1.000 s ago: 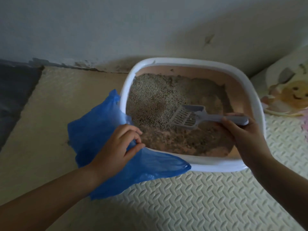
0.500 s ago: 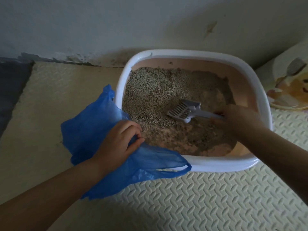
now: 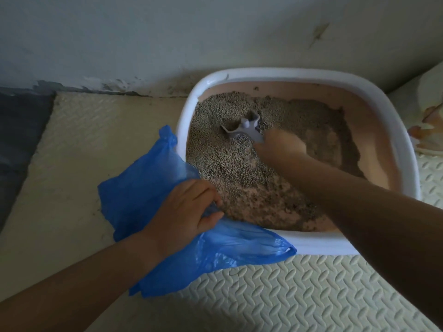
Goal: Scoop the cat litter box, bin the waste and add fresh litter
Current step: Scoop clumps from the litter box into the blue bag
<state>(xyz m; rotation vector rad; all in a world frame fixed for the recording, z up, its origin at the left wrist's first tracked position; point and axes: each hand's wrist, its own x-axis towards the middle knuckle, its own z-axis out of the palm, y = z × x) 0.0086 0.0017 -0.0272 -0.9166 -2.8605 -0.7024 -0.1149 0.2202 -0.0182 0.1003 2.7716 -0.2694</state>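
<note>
Fingers of left hand (image 3: pixel 182 212) bunched on blue bag (image 3: pixel 143 195) at litter box (image 3: pixel 287 74) near-left rim | right hand (image 3: pixel 281 144) kinda blurry, clamped on scoop (image 3: pixel 244 130) in litter (image 3: pixel 239 168)

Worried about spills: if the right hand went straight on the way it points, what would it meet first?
The right hand, gripping the scoop, would plough into litter, then likely the far-left box rim; blur hides depth.

The litter box (image 3: pixel 299 74) is smooth, glossy white plastic; the litter (image 3: pixel 227 168) is coarse and grainy. The scoop (image 3: pixel 247 125) is matt grey plastic. The bag (image 3: pixel 143 188) is thin, crinkled blue plastic film. The floor mat (image 3: pixel 299 295) is embossed foam.
</note>
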